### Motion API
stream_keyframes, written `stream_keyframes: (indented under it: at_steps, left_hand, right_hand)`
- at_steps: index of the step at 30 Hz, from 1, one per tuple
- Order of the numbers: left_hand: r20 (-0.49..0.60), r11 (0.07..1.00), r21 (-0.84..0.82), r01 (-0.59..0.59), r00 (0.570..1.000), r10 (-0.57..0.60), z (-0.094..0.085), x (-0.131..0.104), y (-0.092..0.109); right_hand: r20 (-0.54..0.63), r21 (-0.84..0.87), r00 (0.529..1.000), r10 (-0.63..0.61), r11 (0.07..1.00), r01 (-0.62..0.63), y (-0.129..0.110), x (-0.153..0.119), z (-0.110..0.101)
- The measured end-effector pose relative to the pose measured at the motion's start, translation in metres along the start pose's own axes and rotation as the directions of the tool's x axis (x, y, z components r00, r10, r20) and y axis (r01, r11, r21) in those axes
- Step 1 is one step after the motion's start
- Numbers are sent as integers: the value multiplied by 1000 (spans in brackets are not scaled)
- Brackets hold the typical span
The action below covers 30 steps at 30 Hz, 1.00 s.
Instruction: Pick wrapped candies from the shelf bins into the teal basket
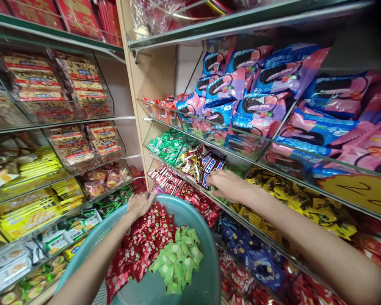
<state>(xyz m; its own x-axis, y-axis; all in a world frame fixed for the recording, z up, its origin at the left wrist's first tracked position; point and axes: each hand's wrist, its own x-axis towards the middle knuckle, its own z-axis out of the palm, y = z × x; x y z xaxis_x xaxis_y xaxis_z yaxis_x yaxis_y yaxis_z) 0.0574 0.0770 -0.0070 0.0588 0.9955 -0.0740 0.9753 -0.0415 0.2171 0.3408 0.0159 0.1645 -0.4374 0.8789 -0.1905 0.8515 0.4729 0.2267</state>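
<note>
A teal plastic basket [206,258] holds red-wrapped sweets [142,241] and a pile of light green wrapped sweets [179,258]. My left hand [141,204] is closed over its far rim, the thumb lying toward the right. Farther right, my right hand [226,184] reaches into a glass-fronted shelf compartment. Its fingers curl down beside Snickers bars [209,163], and whatever is under the fingertips is hidden. Gold-and-brown wrapped candies [192,165] lie left of the bars, with green packets [167,146] beyond them.
Blue-and-pink cookie packs [260,106] fill the shelf above my right arm. Yellow packets [298,203] and blue packets [250,245] sit in bins to the right. Left shelves hold bagged pastries [79,80] and yellow packs [34,207]. Glass shelf edges [209,131] surround my right hand.
</note>
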Motion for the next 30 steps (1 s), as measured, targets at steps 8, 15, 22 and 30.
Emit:
stream_keyframes:
  at_steps: [8,15,22,30]
  left_hand:
    - [4,1000,16,-2,1000,1,1,0,-1]
    - [15,1000,2,17,1000,-17,0,-3,3]
    - [0,1000,11,2,1000,-2,1,-5,1]
    - [-2,1000,17,8,1000,-8,1,-6,4]
  right_hand:
    - [22,18,1000,12,1000,-12,3,0,4]
    - [-5,49,1000,26,998,-26,1,-4,4]
    - [-121,170,991,-59,982,79,5,-17,-7]
    - [-147,217,964,-223,943,251,-65,-18,-19]
